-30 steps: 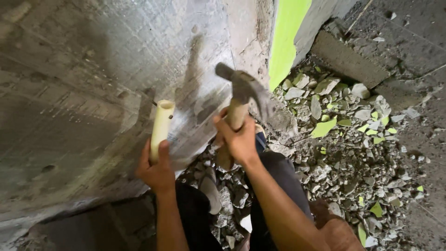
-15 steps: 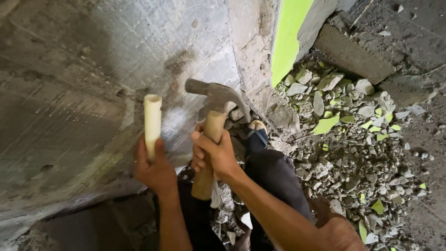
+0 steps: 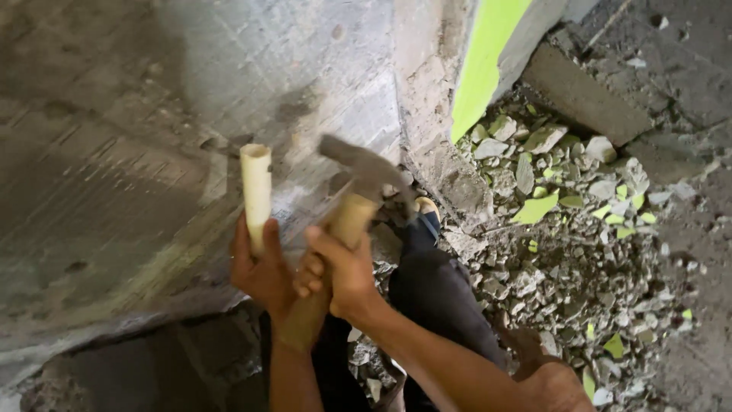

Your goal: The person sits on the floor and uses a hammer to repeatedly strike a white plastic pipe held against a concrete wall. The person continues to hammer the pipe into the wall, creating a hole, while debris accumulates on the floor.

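The person's left hand (image 3: 263, 271) has its grip wrapped around the lower part of a cream-coloured plastic pipe stub (image 3: 256, 194), which stands upright against the rough grey concrete wall (image 3: 137, 152). Just beside it, the right hand (image 3: 339, 275) clenches its grip on the pale wooden handle of a steel-headed hammer (image 3: 358, 191), whose blurred head hangs near the pipe's open top. Dark trousers (image 3: 442, 297) show below the arms. Broken grey and green-painted rubble (image 3: 564, 229) lies heaped on the floor to the right.
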